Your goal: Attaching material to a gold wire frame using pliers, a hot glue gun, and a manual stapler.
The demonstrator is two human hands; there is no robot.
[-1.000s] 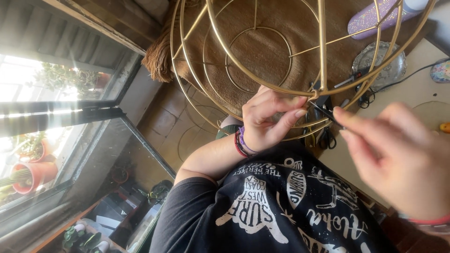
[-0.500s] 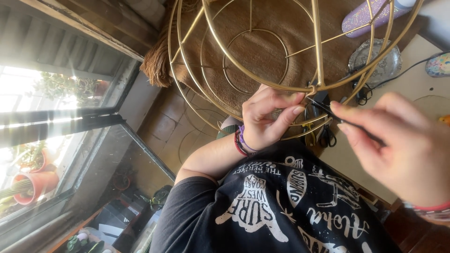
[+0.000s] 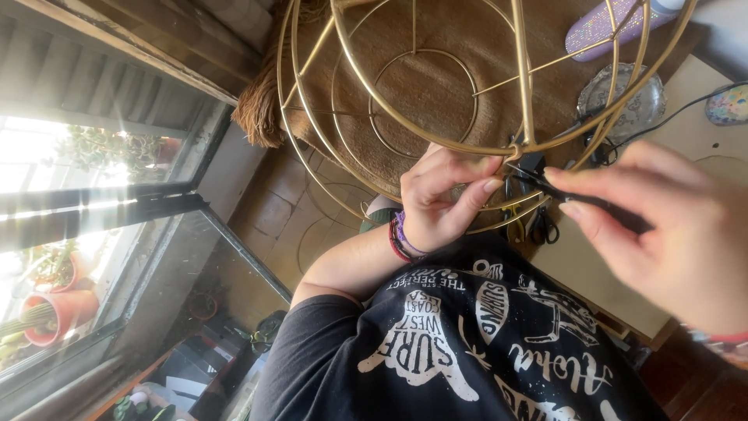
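A large gold wire frame (image 3: 436, 136) of rings and ribs fills the upper middle of the view. My left hand (image 3: 440, 199), with bead bracelets on the wrist, pinches the frame's lower ring between thumb and fingers. My right hand (image 3: 670, 234) is close to the camera at the right and grips a thin dark tool (image 3: 573, 195). The tool's tip points left at a wire joint (image 3: 514, 152) just above my left fingertips. My black printed T-shirt (image 3: 467, 343) fills the bottom.
A purple glittery bottle (image 3: 615, 23), a silver dish (image 3: 623, 105), small scissors (image 3: 538, 226) and a black cable (image 3: 678, 109) lie on the beige tabletop (image 3: 592, 273). A brown woven mat (image 3: 436, 86) lies under the frame. At the left, a window with a terracotta pot (image 3: 54, 312).
My right hand has shifted slightly up and closer, keeping the tool's tip at the wire joint. My left hand keeps its pinch on the frame.
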